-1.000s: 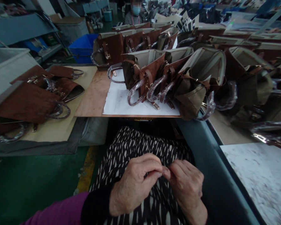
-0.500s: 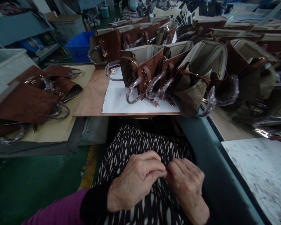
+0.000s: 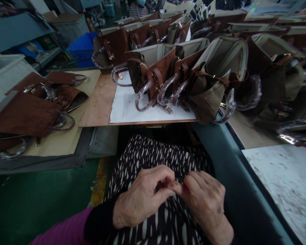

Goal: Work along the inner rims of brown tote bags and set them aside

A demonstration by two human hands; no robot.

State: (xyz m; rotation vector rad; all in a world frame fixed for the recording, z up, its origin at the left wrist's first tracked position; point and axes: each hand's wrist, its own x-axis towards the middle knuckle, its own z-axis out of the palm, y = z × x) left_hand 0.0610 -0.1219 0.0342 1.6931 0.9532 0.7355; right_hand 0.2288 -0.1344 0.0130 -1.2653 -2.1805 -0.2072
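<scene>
Over the patterned black-and-cream apron (image 3: 132, 160) on my lap, both hands meet at the fingertips. My left hand (image 3: 142, 194) curves round, its thumb and fingers pinched at the tip of a finger reaching over from my right hand. My right hand (image 3: 206, 199) is closed, most of its fingers curled under and out of sight. Whatever may lie between the fingertips is too small or hidden to make out. Beyond my knees, brown handbags (image 3: 163, 68) with plastic-wrapped handles stand open on white paper (image 3: 127, 109); neither hand touches them.
Flat brown bag pieces (image 3: 28, 112) lie on the left table. A dark green padded surface (image 3: 234, 183) runs along my right side, beside a smudged white sheet (image 3: 285, 180). Behind the bags are a blue bin (image 3: 81, 49) and a person in a striped top (image 3: 137, 11).
My hands have drawn slightly apart at the fingertips, and the left fingers now arch more, so a finger of the right hand shows between them. The bags stay in place; the view shifts slightly.
</scene>
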